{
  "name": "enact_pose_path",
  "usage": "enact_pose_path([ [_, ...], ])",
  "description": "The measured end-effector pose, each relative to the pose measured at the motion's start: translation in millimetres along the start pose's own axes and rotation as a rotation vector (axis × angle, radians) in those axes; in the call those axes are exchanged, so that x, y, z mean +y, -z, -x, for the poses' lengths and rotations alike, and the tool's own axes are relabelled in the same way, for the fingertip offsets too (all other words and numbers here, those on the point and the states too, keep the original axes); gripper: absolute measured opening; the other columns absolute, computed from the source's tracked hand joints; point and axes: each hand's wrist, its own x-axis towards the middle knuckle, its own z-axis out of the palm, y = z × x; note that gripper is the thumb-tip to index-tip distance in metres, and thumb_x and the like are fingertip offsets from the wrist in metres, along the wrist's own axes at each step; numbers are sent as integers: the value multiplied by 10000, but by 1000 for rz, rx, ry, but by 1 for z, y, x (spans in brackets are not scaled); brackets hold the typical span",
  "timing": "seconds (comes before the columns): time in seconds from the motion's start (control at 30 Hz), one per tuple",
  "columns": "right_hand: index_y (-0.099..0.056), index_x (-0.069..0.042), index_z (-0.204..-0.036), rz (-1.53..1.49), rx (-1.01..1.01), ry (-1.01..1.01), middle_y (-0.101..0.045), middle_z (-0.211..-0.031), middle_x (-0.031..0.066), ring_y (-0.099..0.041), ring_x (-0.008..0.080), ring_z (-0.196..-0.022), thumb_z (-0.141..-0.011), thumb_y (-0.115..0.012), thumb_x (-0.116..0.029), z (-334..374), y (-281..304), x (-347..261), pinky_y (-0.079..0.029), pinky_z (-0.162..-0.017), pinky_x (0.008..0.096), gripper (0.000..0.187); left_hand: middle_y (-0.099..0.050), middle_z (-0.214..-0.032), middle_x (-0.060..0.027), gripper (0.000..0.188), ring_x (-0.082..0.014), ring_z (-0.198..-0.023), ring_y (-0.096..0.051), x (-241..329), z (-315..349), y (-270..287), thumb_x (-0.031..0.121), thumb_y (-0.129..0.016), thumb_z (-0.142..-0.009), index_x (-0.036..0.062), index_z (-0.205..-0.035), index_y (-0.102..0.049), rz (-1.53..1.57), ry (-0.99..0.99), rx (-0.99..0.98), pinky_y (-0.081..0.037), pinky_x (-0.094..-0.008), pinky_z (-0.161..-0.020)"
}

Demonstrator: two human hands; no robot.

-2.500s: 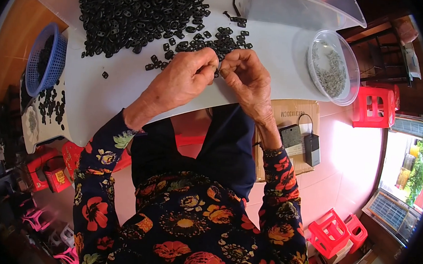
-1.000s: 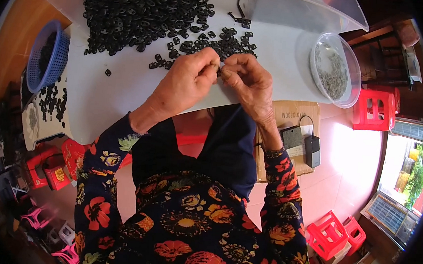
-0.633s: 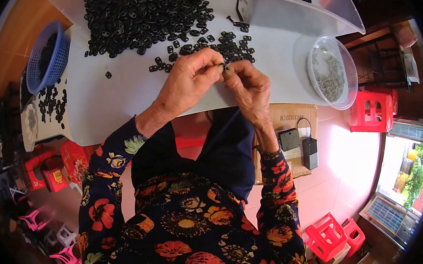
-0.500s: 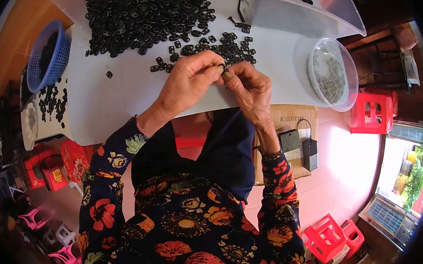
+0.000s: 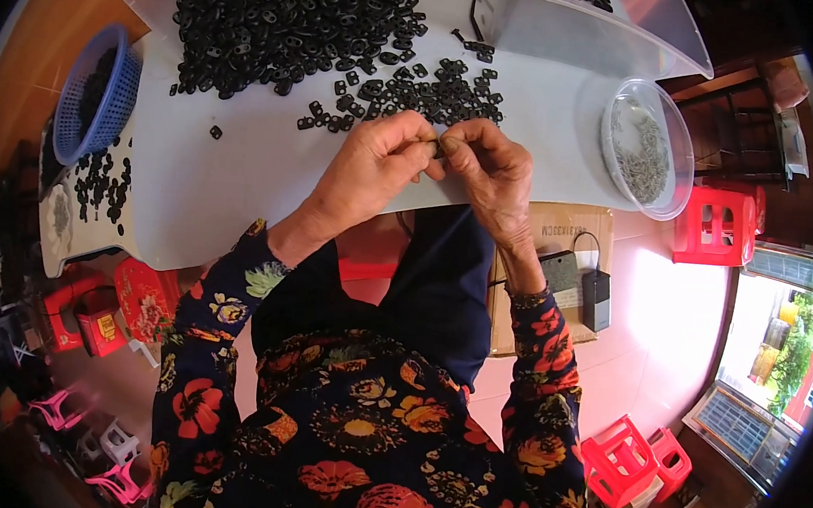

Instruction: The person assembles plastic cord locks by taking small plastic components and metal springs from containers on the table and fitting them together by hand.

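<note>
My left hand (image 5: 380,161) and my right hand (image 5: 491,173) meet above the near edge of the white table (image 5: 241,174). The left fingers pinch a small black part, mostly hidden behind the fingertips. Against it, the right thumb and forefinger press together; whatever lies between them is too small to make out. Just beyond my hands lies a loose scatter of small black two-holed pieces (image 5: 429,93). A large heap of similar black oval pieces (image 5: 272,24) fills the far left of the table.
A clear round tub (image 5: 685,171) of small metal pins stands at the table's right. Behind it is a clear plastic bin (image 5: 577,33) with black pieces. A blue basket (image 5: 103,106) stands at the left. Red stools (image 5: 619,462) and a cardboard box (image 5: 508,300) are on the floor.
The view has shifted slightly. Both hands stay together at the fingertips; the right hand's fingers have turned a little and the left fingers have curled lower.
</note>
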Motion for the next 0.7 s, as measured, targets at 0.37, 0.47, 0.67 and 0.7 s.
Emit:
enact_pose_path([
  [0.37, -598, 12, -894, 21, 29, 99, -559, -712, -31, -490, 25, -670, -879, -595, -47, -2, -4, -4, -425, -607, 188, 61, -652, -790, -45, 112, -75, -722, -589, -4, 10, -7, 28, -485, -880, -19, -938, -568, 134, 22, 107, -489, -229, -672],
  [0.47, -597, 13, -927, 6, -69, 40, -563, -718, -32, -495, 31, -682, -879, -592, -42, -1, 0, 2, -428, -629, 186, 72, -654, -797, -45, 110, -74, -727, -588, -7, 13, -6, 29, -485, -879, -19, -935, -567, 130, 9, 101, -489, -230, -675],
  [0.67, -570, 19, -870, -63, -62, -35, -575, -711, -15, -504, 44, -671, -888, -575, -26, -2, -4, 4, -429, -631, 189, 49, -656, -779, -45, 98, -77, -727, -593, -12, 12, -12, 32, -498, -870, -4, -926, -569, 118, -9, 170, -483, -239, -670],
  [0.7, -570, 19, -870, -67, -68, -37, -575, -711, -15, -504, 44, -671, -888, -575, -26, -2, -4, 3, -429, -631, 189, 49, -656, -779, -45, 98, -77, -727, -593, -11, 12, -14, 32, -498, -870, -4, -926, -569, 116, -5, 177, -483, -239, -670],
])
